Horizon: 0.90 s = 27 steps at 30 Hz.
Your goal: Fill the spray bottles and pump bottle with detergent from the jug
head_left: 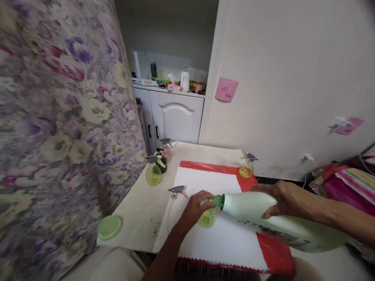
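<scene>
My left hand [197,208] is closed around the neck of a small yellow-green spray bottle [208,219], which stands without its sprayer on a white sheet. In my right hand [285,201] is a large pale green jug [252,205], tipped on its side. Its green spout [218,201] meets the mouth of the small bottle; whether liquid is flowing I cannot make out. A grey and peach spray head [178,191] lies loose on the sheet, left of my left hand.
Several spray bottles, one of them yellow-green [154,173], stand at the table's left. Another, with yellow liquid [246,170], is at the back right. A green round lid [109,227] lies at the front left corner. A floral curtain [70,136] borders the left side; a wall [278,78] rises behind.
</scene>
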Tool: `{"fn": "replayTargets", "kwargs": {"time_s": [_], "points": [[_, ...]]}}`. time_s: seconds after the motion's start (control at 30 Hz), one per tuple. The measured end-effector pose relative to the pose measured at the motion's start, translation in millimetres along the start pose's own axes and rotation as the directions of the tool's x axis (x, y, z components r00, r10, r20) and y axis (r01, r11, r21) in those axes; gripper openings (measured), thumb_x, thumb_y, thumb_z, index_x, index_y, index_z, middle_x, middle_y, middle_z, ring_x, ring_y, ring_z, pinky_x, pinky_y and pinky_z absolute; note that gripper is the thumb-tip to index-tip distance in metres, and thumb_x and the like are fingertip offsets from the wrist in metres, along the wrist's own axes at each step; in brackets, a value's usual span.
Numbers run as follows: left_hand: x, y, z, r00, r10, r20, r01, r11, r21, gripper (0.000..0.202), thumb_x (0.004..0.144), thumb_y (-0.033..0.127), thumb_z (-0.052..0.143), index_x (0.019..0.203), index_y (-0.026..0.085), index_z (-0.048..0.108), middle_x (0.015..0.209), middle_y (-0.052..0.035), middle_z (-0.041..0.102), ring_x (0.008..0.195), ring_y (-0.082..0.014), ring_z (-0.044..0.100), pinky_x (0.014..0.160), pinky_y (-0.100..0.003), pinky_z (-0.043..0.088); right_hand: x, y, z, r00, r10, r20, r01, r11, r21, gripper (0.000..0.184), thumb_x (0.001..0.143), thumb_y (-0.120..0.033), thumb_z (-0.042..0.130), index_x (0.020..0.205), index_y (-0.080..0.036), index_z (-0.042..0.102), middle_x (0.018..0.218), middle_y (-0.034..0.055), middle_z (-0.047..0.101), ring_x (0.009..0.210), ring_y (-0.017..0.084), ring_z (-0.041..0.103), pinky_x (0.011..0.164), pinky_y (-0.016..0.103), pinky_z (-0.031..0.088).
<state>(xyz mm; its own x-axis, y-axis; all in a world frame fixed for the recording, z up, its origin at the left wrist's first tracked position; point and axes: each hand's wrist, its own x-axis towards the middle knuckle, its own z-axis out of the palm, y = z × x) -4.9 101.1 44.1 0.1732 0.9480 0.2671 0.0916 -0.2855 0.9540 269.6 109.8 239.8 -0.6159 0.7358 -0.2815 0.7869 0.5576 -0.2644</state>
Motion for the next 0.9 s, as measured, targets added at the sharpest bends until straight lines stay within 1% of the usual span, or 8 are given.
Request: {"fn": "replayTargets", "kwargs": {"time_s": [0.2,0.27,0.37,0.43,0.6,0.73,0.9], "points": [[-1,-1,-1.3,1.0,0.003,0.008,-0.003,1.0,0.0,0.018,0.076,0.024,0.069,0.094,0.021,0.073,0.098,-0.0065,0.067,0.097,-0.0217,0.062,0.09,-0.034,0.046,4,10,6,0.999,-0.032,-0.031,0.031,0.999,-0.024,0.052,0.075,-0.046,0.069,0.123,-0.03,0.058,0.087,0.0035,0.074,0.081,0.026,0.069,0.064,0.025,0.045],[-1,-2,-1.3,1.0,0.004,0.007,-0.004,1.0,0.0,0.018,0.076,0.025,0.069,0.094,0.022,0.073,0.098,-0.0065,0.067,0.097,-0.0215,0.062,0.09,-0.034,0.046,5,13,8,0.999,-0.03,-0.029,0.029,0.999,-0.03,0.054,0.074,-0.048,0.069,0.124,-0.031,0.057,0.088,0.0034,0.074,0.082,0.026,0.069,0.065,0.025,0.046],[-1,-2,-1.1,1.0,0.003,0.003,-0.003,1.0,-0.003,0.019,0.076,0.025,0.069,0.094,0.021,0.073,0.099,-0.0071,0.067,0.097,-0.022,0.062,0.089,-0.034,0.046,6,16,10,1.0,-0.011,-0.027,0.01,0.999,-0.039,0.057,0.072,-0.052,0.069,0.124,-0.03,0.058,0.088,0.005,0.074,0.082,0.027,0.069,0.066,0.026,0.046],[-1,-2,-1.0,1.0,0.003,0.0,-0.003,1.0,-0.004,0.019,0.076,0.025,0.068,0.094,0.021,0.073,0.099,-0.0072,0.067,0.098,-0.0222,0.062,0.089,-0.034,0.046,6,16,10,0.999,-0.013,-0.033,0.012,0.999,-0.043,0.056,0.072,-0.052,0.068,0.123,-0.029,0.058,0.089,0.0059,0.074,0.083,0.028,0.068,0.066,0.026,0.045],[-2,-3,-1.4,1.0,0.006,-0.007,-0.006,1.0,-0.001,0.019,0.076,0.023,0.068,0.094,0.021,0.073,0.098,-0.0056,0.067,0.097,-0.0221,0.062,0.09,-0.034,0.045,5,9,7,0.999,-0.025,-0.031,0.024,0.999,-0.029,0.05,0.075,-0.047,0.068,0.121,-0.029,0.059,0.087,0.005,0.074,0.08,0.026,0.068,0.065,0.025,0.044],[-2,-3,-1.1,1.0,0.008,-0.008,-0.008,1.0,0.005,0.019,0.076,0.022,0.068,0.094,0.022,0.073,0.098,-0.0051,0.067,0.097,-0.0216,0.062,0.09,-0.034,0.045,5,8,6,0.999,-0.019,-0.029,0.018,1.0,-0.02,0.053,0.074,-0.05,0.069,0.122,-0.03,0.059,0.086,0.0041,0.074,0.08,0.026,0.069,0.063,0.025,0.045],[-2,-3,-0.9,1.0,0.012,-0.009,-0.012,1.0,0.009,0.019,0.077,0.021,0.067,0.095,0.022,0.072,0.098,-0.0048,0.067,0.097,-0.0217,0.062,0.09,-0.033,0.044,4,11,7,0.999,-0.016,-0.029,0.015,1.0,-0.007,0.055,0.074,-0.049,0.07,0.124,-0.031,0.057,0.086,0.0026,0.074,0.079,0.025,0.069,0.064,0.025,0.045]]}}
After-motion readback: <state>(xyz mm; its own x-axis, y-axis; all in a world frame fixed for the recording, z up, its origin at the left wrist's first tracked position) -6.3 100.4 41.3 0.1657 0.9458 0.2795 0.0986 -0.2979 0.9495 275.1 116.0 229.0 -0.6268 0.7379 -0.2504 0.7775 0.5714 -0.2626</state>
